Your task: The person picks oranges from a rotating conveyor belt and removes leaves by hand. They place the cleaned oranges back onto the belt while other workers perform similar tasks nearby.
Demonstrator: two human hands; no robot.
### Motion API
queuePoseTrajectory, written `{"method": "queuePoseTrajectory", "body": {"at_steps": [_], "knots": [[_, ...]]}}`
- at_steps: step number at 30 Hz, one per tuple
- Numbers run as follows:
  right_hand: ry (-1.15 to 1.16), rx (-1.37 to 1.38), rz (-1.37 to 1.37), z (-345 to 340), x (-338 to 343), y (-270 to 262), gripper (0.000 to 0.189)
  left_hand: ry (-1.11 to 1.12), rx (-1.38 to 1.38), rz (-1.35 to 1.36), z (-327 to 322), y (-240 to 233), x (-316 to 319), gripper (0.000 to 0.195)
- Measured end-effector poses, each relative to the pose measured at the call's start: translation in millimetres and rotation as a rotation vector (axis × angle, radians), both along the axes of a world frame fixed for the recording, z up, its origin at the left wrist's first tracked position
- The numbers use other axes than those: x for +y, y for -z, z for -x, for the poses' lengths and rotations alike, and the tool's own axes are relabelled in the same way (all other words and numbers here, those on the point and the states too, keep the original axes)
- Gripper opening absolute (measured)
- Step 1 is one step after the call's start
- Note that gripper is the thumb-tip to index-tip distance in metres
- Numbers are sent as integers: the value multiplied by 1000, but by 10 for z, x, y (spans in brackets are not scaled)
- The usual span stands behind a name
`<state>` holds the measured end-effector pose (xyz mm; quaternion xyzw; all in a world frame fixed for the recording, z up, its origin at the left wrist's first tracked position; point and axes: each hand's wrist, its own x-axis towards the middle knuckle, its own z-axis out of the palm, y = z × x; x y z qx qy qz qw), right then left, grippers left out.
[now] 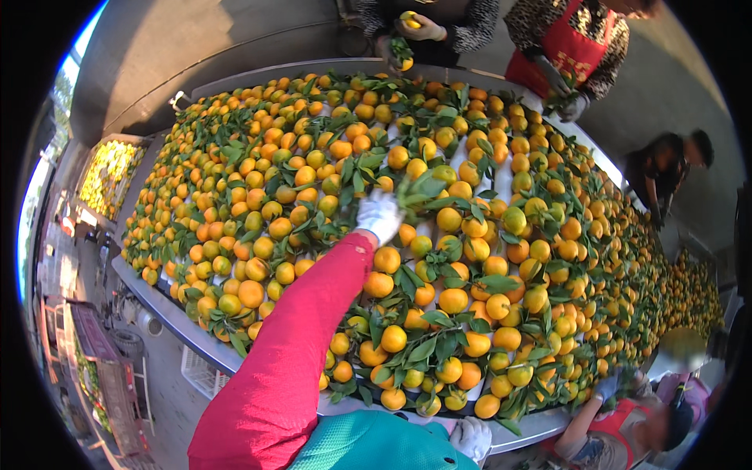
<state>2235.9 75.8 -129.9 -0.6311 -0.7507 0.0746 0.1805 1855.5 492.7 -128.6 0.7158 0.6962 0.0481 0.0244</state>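
My left hand (379, 216), in a white glove below a red sleeve, reaches over the middle of a conveyor heaped with mandarins (453, 300), many with leaves. It is blurred by motion; a blurred green leafy sprig (420, 190) is at its fingertips and appears to be in its grasp. Whether fruit hangs on that sprig cannot be told. At the near metal rim (523, 436), beside the teal garment on my front, is my right hand (471, 437), also in a white glove. Its fingers are partly hidden, and nothing is visible in it.
Across the conveyor, one person (429, 29) holds leafy mandarins and another, in a red apron (567, 50), handles leaves. A further person (664, 167) bends at the far right. Close on my right works a co-worker (617, 429). A white plastic crate (200, 370) stands below the left rim.
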Motion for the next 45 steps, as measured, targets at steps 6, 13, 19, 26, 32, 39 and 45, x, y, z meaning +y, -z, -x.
{"method": "queuePoseTrajectory", "body": {"at_steps": [6, 13, 19, 26, 32, 39, 45], "knots": [[-34, 28, 10, -152, 161, -9, 17, 277, -226, 32, -520, -417, -615, 38], [123, 447, 209, -301, 266, -29, 18, 333, -641, 408, -1016, -471, -2152, 44], [-170, 285, 72, 268, 1140, -913, 61, 315, -1036, 618, -1190, -1008, -2707, 43], [-184, 780, 597, 201, 1295, -459, 63, 667, -916, 659, -1483, -1581, -2585, 35], [-137, -188, 190, 236, 1460, -1057, 46, 650, -751, 303, -1722, -974, -2799, 29], [452, 368, 65, -917, 1891, -1076, 32, 203, -1312, 820, -1493, -1657, -2716, 23], [83, 543, 307, -30, 1594, -1612, 31, -209, -1838, 938, -1317, -1237, -2595, 37]]}}
